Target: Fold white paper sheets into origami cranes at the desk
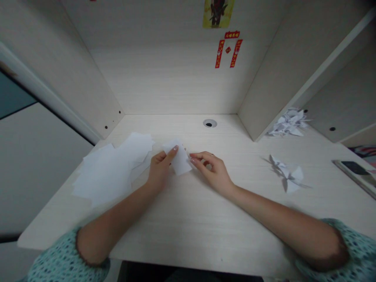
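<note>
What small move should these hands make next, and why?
Probably a careful crease: the right hand could press along the right edge of the small white paper while the left hand steadies it. The left thumb lies on top of the paper, the right fingertips are at its right edge, and folded paper pieces lie farther right.

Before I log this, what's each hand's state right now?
Left hand: closed, holding the paper.
Right hand: at the paper's right edge; can't tell whether it's gripping.
</note>
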{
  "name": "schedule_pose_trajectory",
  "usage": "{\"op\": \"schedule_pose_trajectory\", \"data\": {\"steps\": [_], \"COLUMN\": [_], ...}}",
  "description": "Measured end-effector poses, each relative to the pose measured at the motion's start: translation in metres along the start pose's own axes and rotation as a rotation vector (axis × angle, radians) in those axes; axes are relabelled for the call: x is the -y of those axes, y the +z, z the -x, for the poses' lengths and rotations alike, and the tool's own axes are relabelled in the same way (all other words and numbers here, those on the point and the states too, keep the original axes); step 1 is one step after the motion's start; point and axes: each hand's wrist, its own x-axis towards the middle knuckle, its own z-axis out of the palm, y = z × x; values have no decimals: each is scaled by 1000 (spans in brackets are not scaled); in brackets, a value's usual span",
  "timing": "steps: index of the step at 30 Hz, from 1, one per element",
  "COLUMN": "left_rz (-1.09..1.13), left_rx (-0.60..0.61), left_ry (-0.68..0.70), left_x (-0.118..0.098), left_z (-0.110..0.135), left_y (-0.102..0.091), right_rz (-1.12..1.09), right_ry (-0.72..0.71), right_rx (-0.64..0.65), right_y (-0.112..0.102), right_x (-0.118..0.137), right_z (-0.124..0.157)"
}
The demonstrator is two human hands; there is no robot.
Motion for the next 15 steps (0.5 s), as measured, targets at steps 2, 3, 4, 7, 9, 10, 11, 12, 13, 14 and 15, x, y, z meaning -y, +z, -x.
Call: {"op": "schedule_pose_trajectory", "data": {"steps": [2,3,4,7,9,10,11,12,13,14,15], "left_rz": [-73,-102,-121,-70,17,61,99,132,162,189,209], "left_rx": [57,82,102,112,93,78,58,37,10,-20,-44], "left_ry": [-5,-11,-21,-83,-142,-166,-180,-184,-177,-166,-162], "left_x": [0,0,0,1,0,-1,-2,-4,-5,-7,-9], "left_z": [3,5,6,8,10,10,9,9,8,8,7], "left_y": [0,0,0,1,4,5,5,6,6,7,7], "right_rz": [-36,-49,-58,-71,-84,-91,-95,-96,-97,-97,-97], "right_ry": [16,17,19,57,91,100,105,108,109,109,109], "right_rx": [12,13,8,15,49,71,95,116,134,147,157], "right_y": [3,5,6,7,7,7,7,8,9,9,10], "right_x": [-4,-5,-6,-6,-5,-5,-5,-4,-5,-5,-6], "right_z": [0,0,1,2,3,3,4,4,4,5,5]}}
